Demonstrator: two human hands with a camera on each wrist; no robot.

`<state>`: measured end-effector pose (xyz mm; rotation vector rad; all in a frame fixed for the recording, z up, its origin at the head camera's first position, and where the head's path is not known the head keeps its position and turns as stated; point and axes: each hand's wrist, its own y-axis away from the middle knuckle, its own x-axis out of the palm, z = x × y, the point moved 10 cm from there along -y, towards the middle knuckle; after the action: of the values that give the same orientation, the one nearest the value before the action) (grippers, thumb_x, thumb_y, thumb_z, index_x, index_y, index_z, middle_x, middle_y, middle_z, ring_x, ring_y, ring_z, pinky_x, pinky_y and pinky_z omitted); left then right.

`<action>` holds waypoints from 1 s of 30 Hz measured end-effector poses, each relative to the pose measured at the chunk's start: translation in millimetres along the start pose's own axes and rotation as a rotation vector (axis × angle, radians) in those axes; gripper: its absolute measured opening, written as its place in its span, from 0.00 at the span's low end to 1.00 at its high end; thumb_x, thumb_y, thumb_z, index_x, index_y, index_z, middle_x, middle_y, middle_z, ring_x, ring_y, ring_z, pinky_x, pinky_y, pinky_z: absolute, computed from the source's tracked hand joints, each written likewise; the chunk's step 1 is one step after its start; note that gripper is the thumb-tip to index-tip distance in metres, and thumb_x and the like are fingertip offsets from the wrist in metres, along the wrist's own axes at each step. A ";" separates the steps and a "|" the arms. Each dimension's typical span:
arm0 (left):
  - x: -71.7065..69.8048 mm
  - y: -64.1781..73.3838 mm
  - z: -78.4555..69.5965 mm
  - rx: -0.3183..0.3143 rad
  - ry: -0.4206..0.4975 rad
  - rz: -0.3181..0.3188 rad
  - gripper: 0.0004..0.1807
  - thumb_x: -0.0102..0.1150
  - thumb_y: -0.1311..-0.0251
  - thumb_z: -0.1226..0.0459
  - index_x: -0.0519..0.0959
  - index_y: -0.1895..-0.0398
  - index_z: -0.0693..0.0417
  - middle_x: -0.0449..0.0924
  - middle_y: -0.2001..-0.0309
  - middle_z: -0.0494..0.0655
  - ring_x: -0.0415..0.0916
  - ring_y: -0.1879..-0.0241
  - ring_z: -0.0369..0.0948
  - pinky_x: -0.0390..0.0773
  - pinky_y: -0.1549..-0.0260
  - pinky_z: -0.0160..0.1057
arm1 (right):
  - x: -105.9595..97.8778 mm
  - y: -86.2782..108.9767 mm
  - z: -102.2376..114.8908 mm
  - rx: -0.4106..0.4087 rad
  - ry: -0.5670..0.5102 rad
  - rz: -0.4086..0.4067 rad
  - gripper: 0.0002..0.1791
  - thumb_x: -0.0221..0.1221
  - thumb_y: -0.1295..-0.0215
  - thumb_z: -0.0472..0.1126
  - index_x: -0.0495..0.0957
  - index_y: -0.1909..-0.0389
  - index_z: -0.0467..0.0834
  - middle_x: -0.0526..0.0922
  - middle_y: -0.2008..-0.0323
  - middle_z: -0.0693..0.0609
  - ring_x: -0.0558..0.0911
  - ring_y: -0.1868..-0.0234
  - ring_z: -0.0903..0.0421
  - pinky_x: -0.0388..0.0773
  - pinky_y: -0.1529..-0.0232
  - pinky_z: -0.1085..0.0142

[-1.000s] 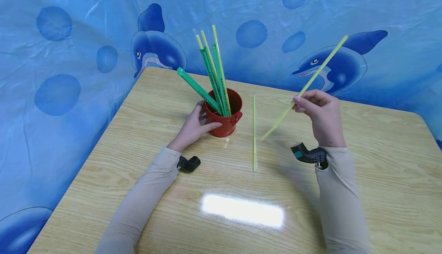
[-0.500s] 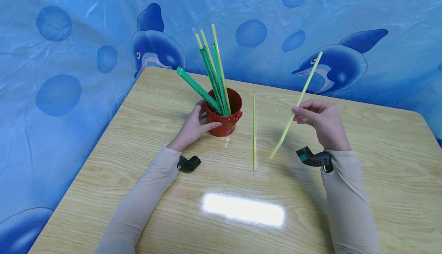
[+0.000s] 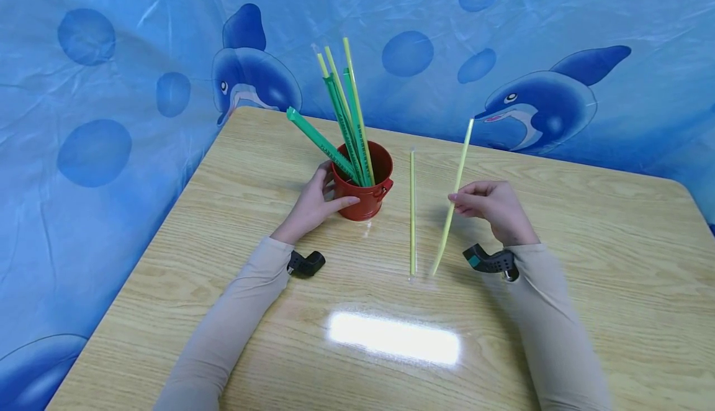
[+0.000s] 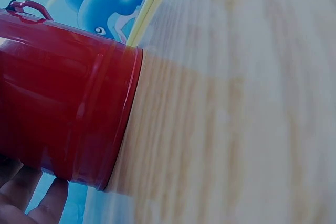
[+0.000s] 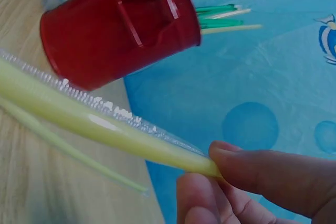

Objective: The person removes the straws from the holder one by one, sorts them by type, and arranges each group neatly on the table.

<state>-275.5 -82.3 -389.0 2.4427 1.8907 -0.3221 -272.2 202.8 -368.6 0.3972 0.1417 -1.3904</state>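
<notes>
Grip, right hand [image 3: 491,209]: thumb and fingertips pinching one yellow straw [image 3: 463,156] in a clear sleeve, held slanted, upper end toward the table's far edge; whether its lower end touches wood cannot be told.

Grip, left hand [image 3: 313,206]: thumb and fingers curled about the left side of a red bucket [image 3: 365,203], thumb along the front wall.

Bucket: upright on the wood-grain table [image 3: 625,287], handle fitting on its right. Contents: green-wrapped straws [image 3: 321,143] and yellow straws [image 3: 355,97], all rising past the rim, one green leaning well left.

Second yellow straw [image 3: 413,212]: flat on the table, between bucket and held straw, a strip of wood on either side.

Edges: far edge behind bucket and straws; left edge slanting beyond the left sleeve [image 3: 229,318]; blue dolphin-print backdrop [image 3: 357,1] close behind both.

Room: broad wood surface right of the right hand; another broad stretch between the forearms, nearer the person, carrying a bright reflection [image 3: 393,338].
</notes>
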 end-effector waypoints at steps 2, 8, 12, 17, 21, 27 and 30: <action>-0.1 -0.4 0.3 0.000 -0.002 -0.002 0.43 0.66 0.44 0.67 0.51 0.29 0.58 0.59 0.32 0.54 0.58 0.33 0.47 0.66 0.39 0.45 | 3.7 -3.3 -4.6 0.011 0.017 0.010 0.16 0.62 0.38 0.40 0.79 0.60 0.29 0.85 0.70 0.51 0.83 0.71 0.57 0.82 0.63 0.64; -0.3 -1.2 0.6 0.005 -0.006 -0.001 0.43 0.66 0.45 0.67 0.51 0.30 0.59 0.59 0.33 0.54 0.58 0.33 0.47 0.66 0.39 0.45 | 11.7 -12.5 -16.0 0.029 0.028 0.012 0.17 0.61 0.37 0.38 0.77 0.59 0.25 0.84 0.72 0.54 0.83 0.73 0.59 0.83 0.65 0.64; 0.0 -1.2 0.4 0.005 -0.003 0.000 0.43 0.66 0.45 0.67 0.52 0.30 0.58 0.60 0.33 0.54 0.58 0.33 0.47 0.66 0.39 0.45 | 15.0 -17.2 -21.4 0.045 0.040 0.004 0.17 0.61 0.37 0.37 0.76 0.58 0.24 0.84 0.74 0.54 0.82 0.74 0.61 0.83 0.66 0.66; 0.3 -1.6 1.6 0.002 -0.008 0.002 0.43 0.66 0.45 0.67 0.52 0.30 0.58 0.60 0.33 0.53 0.58 0.33 0.46 0.66 0.39 0.45 | 20.1 -22.1 -27.4 0.061 0.047 0.006 0.16 0.60 0.37 0.36 0.76 0.58 0.23 0.83 0.73 0.51 0.82 0.75 0.62 0.82 0.68 0.68; 0.4 -1.9 1.3 0.012 -0.011 0.003 0.44 0.66 0.45 0.67 0.51 0.29 0.58 0.59 0.33 0.53 0.58 0.33 0.46 0.66 0.39 0.45 | 23.6 -26.6 -32.9 0.055 0.050 0.006 0.15 0.59 0.37 0.34 0.76 0.59 0.24 0.83 0.74 0.52 0.81 0.75 0.63 0.82 0.69 0.69; 0.1 -1.0 0.6 0.007 -0.001 0.001 0.44 0.66 0.45 0.67 0.51 0.29 0.58 0.59 0.33 0.54 0.58 0.33 0.47 0.66 0.39 0.45 | 29.1 -31.4 -39.7 0.062 0.039 0.002 0.14 0.60 0.38 0.33 0.76 0.59 0.24 0.83 0.76 0.52 0.82 0.76 0.62 0.82 0.70 0.70; -0.3 -0.6 1.0 0.000 -0.004 -0.001 0.44 0.66 0.45 0.67 0.51 0.29 0.57 0.59 0.32 0.54 0.58 0.33 0.47 0.66 0.39 0.45 | 32.7 -33.0 -41.8 0.070 0.032 0.007 0.14 0.60 0.38 0.32 0.76 0.59 0.22 0.83 0.76 0.51 0.81 0.77 0.63 0.82 0.71 0.70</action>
<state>-276.2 -82.6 -389.9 2.4397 1.8905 -0.3261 -292.8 183.1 -424.3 0.4784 0.1181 -1.3850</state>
